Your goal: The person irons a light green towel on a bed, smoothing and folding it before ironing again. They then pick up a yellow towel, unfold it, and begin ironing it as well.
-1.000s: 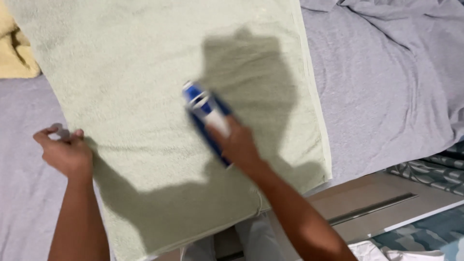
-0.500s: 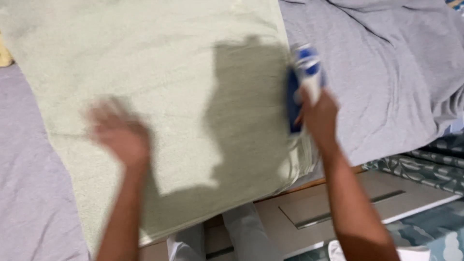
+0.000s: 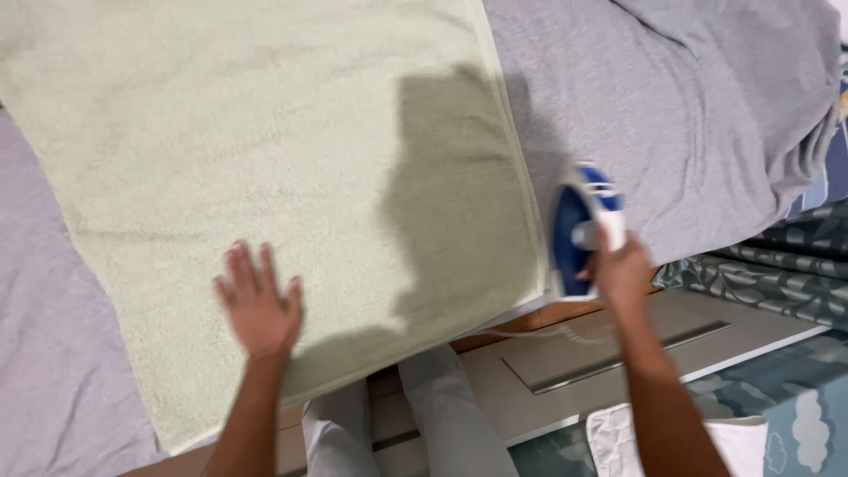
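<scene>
Within right-hand fingers (image 3: 609,252), iron (image 3: 579,221).

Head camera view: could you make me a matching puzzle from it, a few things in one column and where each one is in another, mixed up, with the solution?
Things:
1. blue and white clothes iron
2. pale green terry towel
3. left hand
4. grey bedsheet

Places:
A. pressed flat, fingers spread, on the towel's near part
B. spread over the bed, under the towel and the iron
C. gripped by the right hand, just off the towel's right edge
D. laid out flat across the left and middle of the picture

Pairs: 1-C, 2-D, 3-A, 4-B
</scene>
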